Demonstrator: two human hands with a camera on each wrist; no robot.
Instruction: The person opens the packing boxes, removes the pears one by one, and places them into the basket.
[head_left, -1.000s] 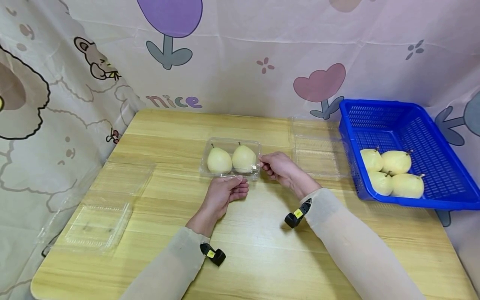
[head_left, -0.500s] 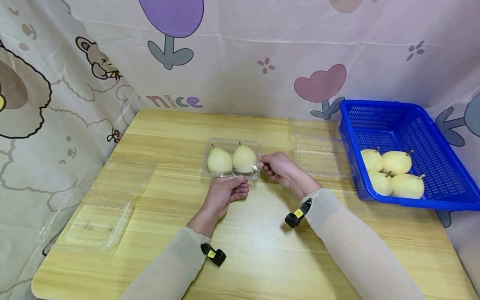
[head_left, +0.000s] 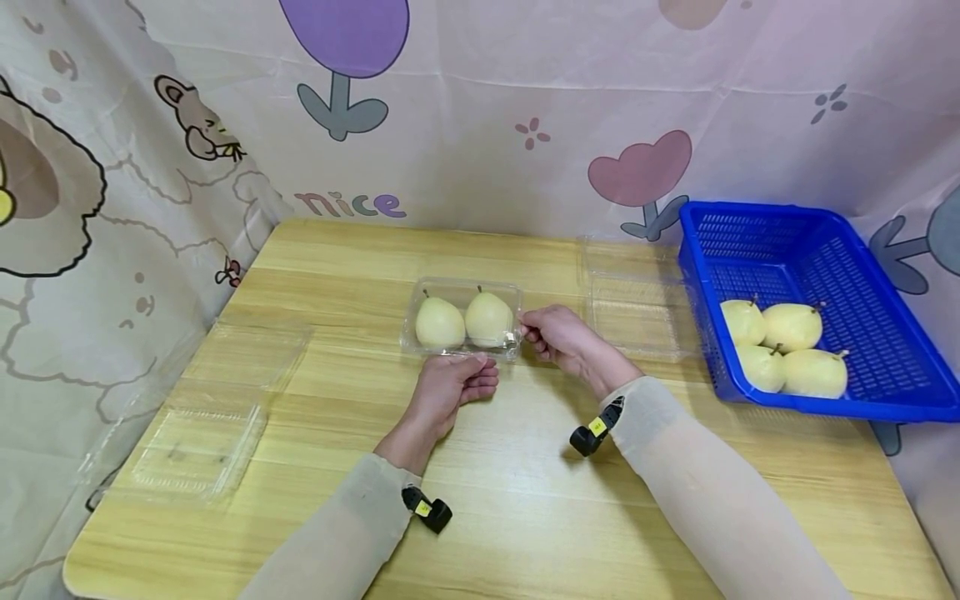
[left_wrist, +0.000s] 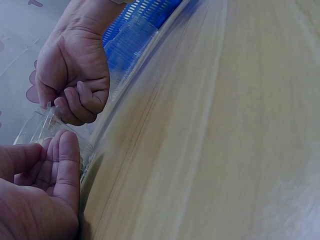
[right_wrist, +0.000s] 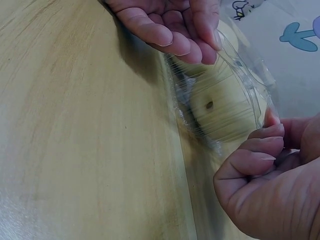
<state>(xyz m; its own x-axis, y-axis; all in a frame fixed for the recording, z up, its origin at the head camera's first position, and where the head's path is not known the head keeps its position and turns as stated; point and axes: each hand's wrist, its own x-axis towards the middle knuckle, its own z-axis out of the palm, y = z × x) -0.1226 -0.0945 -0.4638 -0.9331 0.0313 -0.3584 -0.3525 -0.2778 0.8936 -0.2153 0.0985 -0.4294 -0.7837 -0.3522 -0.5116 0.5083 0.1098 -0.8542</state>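
A clear plastic clamshell box (head_left: 460,290) with its lid down sits mid-table, with two pale yellow pears (head_left: 440,323) side by side inside. My left hand (head_left: 450,383) pinches the box's near edge between thumb and fingers. At the right end, my right hand (head_left: 558,333) pinches the rim with thumb and curled forefinger. The right wrist view shows the lid rim (right_wrist: 245,75) running between both hands, and a pear (right_wrist: 220,107) behind the ribbed wall. In the left wrist view, my left hand (left_wrist: 45,185) and my right hand (left_wrist: 75,75) hide most of the box.
A blue basket (head_left: 900,333) at the right holds several pears (head_left: 813,372). Beside it lies an opened clear box (head_left: 637,312). Another opened clear box (head_left: 198,446) lies at the table's left edge. A printed curtain (head_left: 480,125) hangs behind the wooden table (head_left: 510,517).
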